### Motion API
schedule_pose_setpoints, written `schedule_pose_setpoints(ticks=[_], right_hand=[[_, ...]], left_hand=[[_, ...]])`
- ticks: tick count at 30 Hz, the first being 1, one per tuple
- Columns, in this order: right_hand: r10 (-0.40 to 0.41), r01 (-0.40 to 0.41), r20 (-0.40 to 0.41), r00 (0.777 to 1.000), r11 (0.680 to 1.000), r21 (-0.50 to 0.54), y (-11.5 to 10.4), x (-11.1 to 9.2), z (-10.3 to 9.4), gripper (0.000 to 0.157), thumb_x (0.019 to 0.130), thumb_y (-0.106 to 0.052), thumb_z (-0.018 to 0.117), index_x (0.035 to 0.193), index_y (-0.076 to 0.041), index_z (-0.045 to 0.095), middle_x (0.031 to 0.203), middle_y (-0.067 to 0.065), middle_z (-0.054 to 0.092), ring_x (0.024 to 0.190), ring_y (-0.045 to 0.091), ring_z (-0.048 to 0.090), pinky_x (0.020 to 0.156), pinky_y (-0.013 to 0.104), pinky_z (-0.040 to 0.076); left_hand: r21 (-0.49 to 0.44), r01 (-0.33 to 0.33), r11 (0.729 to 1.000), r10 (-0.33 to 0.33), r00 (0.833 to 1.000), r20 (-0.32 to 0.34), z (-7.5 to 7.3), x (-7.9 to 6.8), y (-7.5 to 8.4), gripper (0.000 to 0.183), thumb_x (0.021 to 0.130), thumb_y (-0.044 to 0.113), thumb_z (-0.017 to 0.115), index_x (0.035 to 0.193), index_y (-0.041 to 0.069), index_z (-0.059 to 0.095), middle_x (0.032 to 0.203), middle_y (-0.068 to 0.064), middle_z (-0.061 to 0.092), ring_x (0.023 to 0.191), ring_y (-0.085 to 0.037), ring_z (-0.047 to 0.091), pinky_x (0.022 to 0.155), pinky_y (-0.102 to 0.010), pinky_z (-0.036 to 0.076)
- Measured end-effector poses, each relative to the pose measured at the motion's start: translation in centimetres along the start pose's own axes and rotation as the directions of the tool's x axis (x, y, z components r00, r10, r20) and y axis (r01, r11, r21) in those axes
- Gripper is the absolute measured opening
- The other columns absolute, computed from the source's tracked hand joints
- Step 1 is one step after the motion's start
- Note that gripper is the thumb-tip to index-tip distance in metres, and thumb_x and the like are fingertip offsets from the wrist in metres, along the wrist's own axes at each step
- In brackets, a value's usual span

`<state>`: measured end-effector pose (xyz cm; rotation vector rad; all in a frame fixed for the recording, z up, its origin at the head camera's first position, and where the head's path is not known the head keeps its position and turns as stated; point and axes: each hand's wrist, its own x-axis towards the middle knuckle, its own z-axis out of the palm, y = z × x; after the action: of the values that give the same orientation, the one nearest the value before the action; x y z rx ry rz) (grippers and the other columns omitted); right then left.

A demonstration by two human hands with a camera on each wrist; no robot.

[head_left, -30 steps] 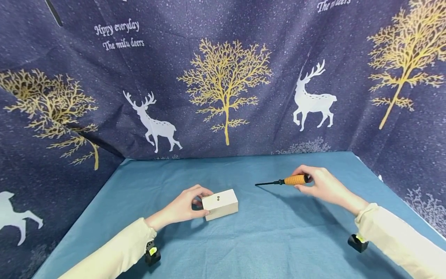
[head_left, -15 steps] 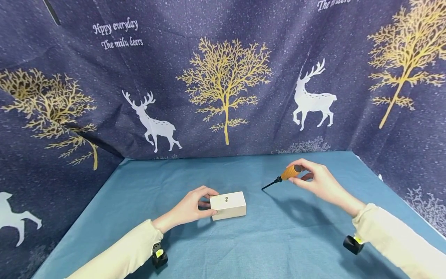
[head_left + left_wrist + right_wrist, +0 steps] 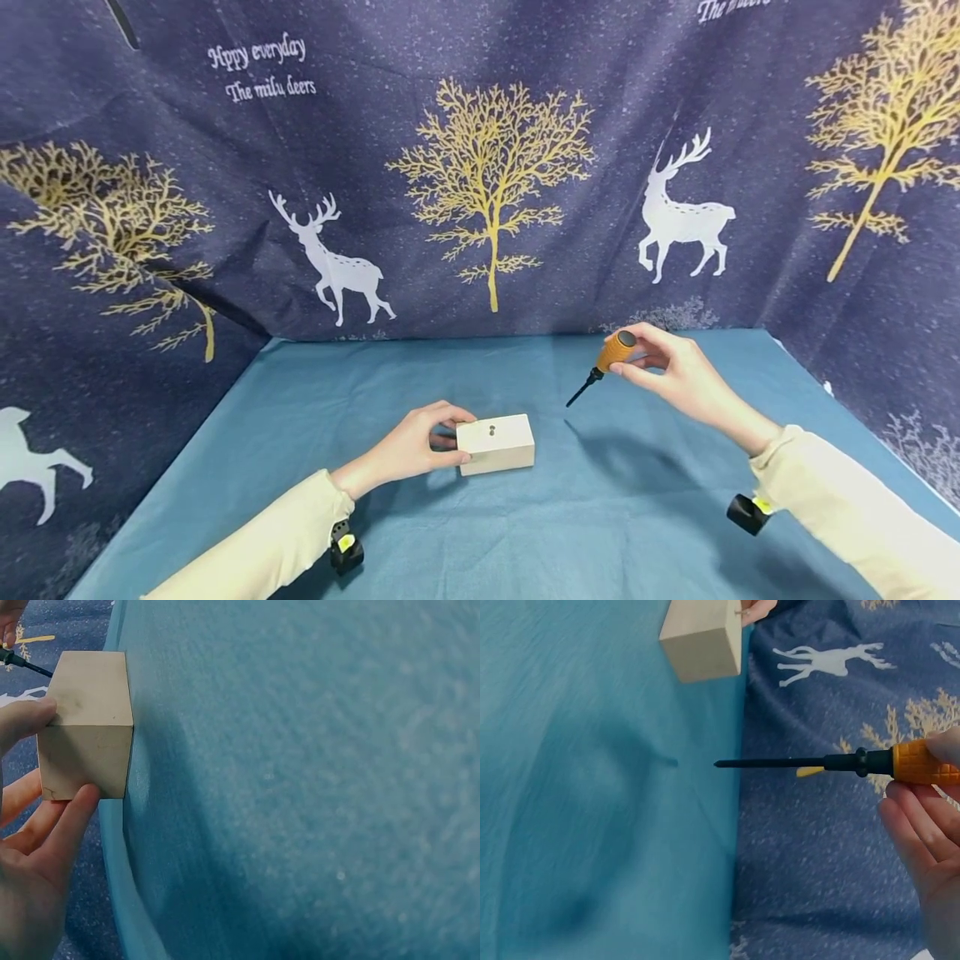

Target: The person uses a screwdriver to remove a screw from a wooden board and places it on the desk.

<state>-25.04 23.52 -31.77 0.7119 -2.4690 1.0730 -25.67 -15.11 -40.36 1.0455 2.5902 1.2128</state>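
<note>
Screwdriver [image 3: 597, 373] swung from nearly level to a tip-down slant over the last second, right hand [image 3: 678, 377] rising with it; white block [image 3: 498, 442] shifted slightly toward 3 o'clock along with the left hand [image 3: 411, 444]. Left hand at block's 9 o'clock end, thumb and fingers pinching it, grip about block-wide. Right hand pinches the orange handle [image 3: 617, 353], grip narrow. Screwdriver at 2 o'clock from block, black shaft [image 3: 772, 762] pointing between 7 and 8 o'clock, tip apart from block and off the blue tablecloth [image 3: 450, 542]. Block's top shows two dark spots [image 3: 492, 431]; cannot tell if its base touches cloth. Deer-print curtain [image 3: 540, 50] at 12 o'clock.
</note>
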Motion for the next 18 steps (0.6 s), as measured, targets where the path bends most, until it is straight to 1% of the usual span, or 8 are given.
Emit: schedule_pose_setpoints(ticks=[4, 8, 10, 12, 14, 16, 18], right_hand=[[-0.023, 0.023, 0.003, 1.000, 1.000, -0.005, -0.9, 0.6, 0.3, 0.033, 0.091, -0.014, 0.072, 0.122, -0.012, 0.064, 0.107, 0.008, 0.073, 0.088, -0.008, 0.066, 0.077, 0.012, 0.057], [-0.075, 0.074, 0.020, 0.997, 0.996, 0.051, -1.4, 1.2, 0.4, 0.038, 0.093, -0.011, 0.068, 0.130, -0.016, 0.061, 0.118, 0.008, 0.071, 0.096, -0.007, 0.066, 0.079, 0.013, 0.058], [-0.097, 0.095, 0.020, 0.995, 0.992, 0.087, -1.7, 1.6, 0.4, 0.042, 0.093, -0.008, 0.067, 0.134, -0.016, 0.060, 0.122, 0.009, 0.069, 0.098, -0.007, 0.066, 0.079, 0.013, 0.058], [-0.109, 0.107, 0.013, 0.994, 0.988, 0.116, -2.0, 2.0, 0.5, 0.044, 0.093, -0.006, 0.067, 0.136, -0.015, 0.058, 0.123, 0.010, 0.068, 0.098, -0.006, 0.067, 0.079, 0.013, 0.058], [-0.115, 0.114, 0.000, 0.993, 0.986, 0.123, -2.4, 2.2, 0.4, 0.046, 0.093, -0.006, 0.067, 0.137, -0.016, 0.058, 0.121, 0.011, 0.069, 0.097, -0.004, 0.067, 0.079, 0.013, 0.058], [-0.117, 0.117, -0.005, 0.993, 0.984, 0.134, -2.7, 2.4, 0.3, 0.048, 0.093, -0.006, 0.067, 0.139, -0.017, 0.056, 0.119, 0.009, 0.069, 0.096, -0.003, 0.068, 0.077, 0.014, 0.058], [-0.115, 0.113, 0.004, 0.993, 0.982, 0.151, -3.0, 2.7, 0.3, 0.050, 0.094, -0.008, 0.066, 0.141, -0.020, 0.053, 0.122, 0.006, 0.068, 0.098, -0.002, 0.068, 0.076, 0.015, 0.058]], left_hand=[[0.006, -0.016, 1.000, 0.016, 1.000, -0.008, 0.0, 0.0, 0.0, 0.044, 0.086, 0.022, 0.078, 0.127, 0.017, 0.062, 0.122, -0.005, 0.063, 0.106, -0.020, 0.064, 0.085, -0.018, 0.059], [0.006, -0.033, 0.999, 0.033, 0.999, -0.015, 0.0, 0.0, -0.1, 0.044, 0.086, 0.023, 0.078, 0.127, 0.017, 0.063, 0.123, -0.005, 0.064, 0.106, -0.020, 0.064, 0.085, -0.017, 0.059], [-0.001, -0.035, 0.999, 0.035, 0.999, -0.019, 0.0, 0.0, -0.1, 0.044, 0.086, 0.023, 0.078, 0.127, 0.017, 0.063, 0.122, -0.005, 0.064, 0.106, -0.020, 0.064, 0.085, -0.018, 0.059], [-0.007, -0.033, 0.999, 0.033, 0.999, -0.021, 0.0, 0.0, -0.2, 0.044, 0.086, 0.023, 0.078, 0.127, 0.017, 0.063, 0.122, -0.005, 0.064, 0.106, -0.021, 0.064, 0.085, -0.018, 0.059], [-0.011, -0.031, 0.999, 0.031, 0.999, -0.017, 0.1, 0.1, -0.2, 0.044, 0.086, 0.023, 0.078, 0.127, 0.017, 0.063, 0.123, -0.005, 0.064, 0.106, -0.021, 0.064, 0.085, -0.018, 0.059], [-0.016, -0.029, 0.999, 0.028, 1.000, -0.012, 0.3, 0.3, -0.1, 0.044, 0.086, 0.023, 0.078, 0.127, 0.017, 0.063, 0.123, -0.006, 0.063, 0.107, -0.021, 0.064, 0.086, -0.018, 0.059], [-0.021, -0.027, 0.999, 0.027, 1.000, -0.003, 0.5, 0.5, 0.0, 0.045, 0.086, 0.023, 0.078, 0.128, 0.017, 0.063, 0.124, -0.006, 0.063, 0.107, -0.021, 0.063, 0.086, -0.018, 0.059]])
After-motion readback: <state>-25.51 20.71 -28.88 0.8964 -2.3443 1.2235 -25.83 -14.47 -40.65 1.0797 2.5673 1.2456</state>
